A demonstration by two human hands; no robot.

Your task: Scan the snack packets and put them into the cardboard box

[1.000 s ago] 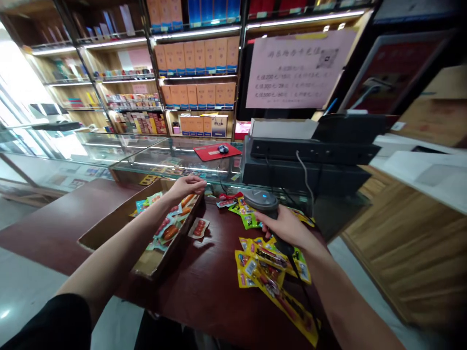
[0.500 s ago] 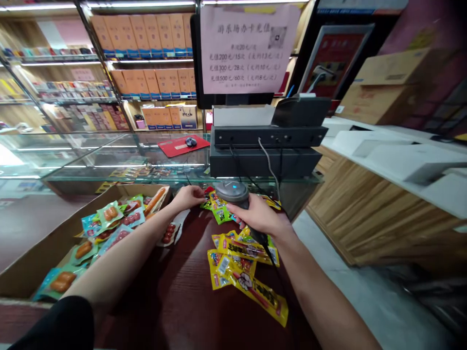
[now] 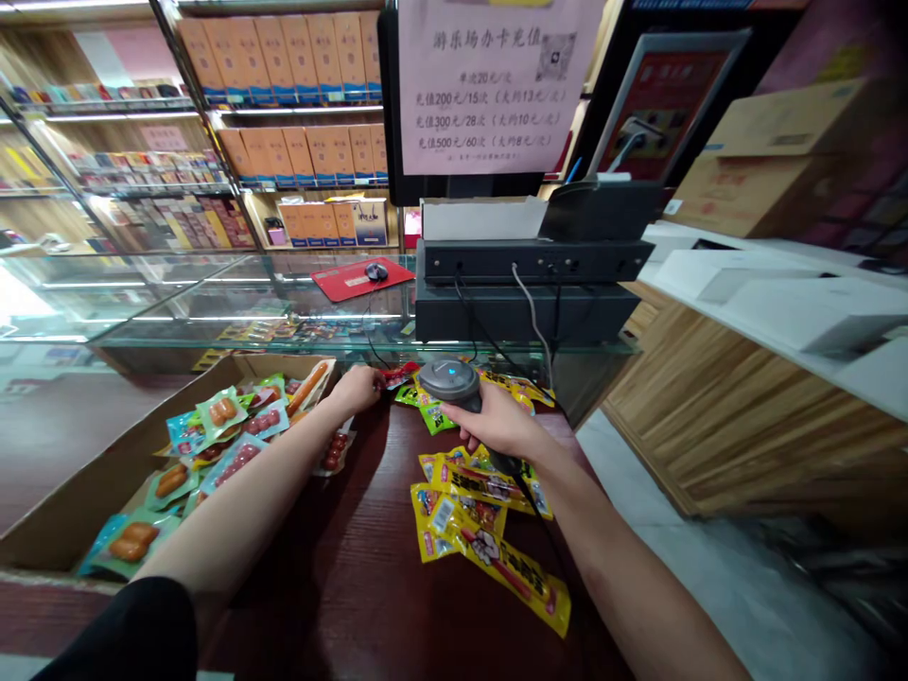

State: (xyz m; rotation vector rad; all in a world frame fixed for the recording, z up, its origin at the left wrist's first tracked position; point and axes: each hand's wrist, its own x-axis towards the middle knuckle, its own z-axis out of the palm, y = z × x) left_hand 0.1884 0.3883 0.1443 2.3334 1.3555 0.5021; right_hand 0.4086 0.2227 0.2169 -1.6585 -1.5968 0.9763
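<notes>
Two hands share the centre: the right hand (image 3: 507,421) wraps around the barcode scanner (image 3: 450,378), probably for steady aim, its head beside green packets (image 3: 438,418). The left hand (image 3: 358,388) curls at a red packet (image 3: 401,373), grip unclear. Yellow snack packets (image 3: 525,572) lie lower centre, apart from the open carton (image 3: 49,525) at left, likely for easy sorting.

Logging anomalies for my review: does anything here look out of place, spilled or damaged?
One sausage packet lies on the table outside the carton holding similar packets, so it looks stray. The yellow packets overlap askew. No spill or damage shows.
</notes>
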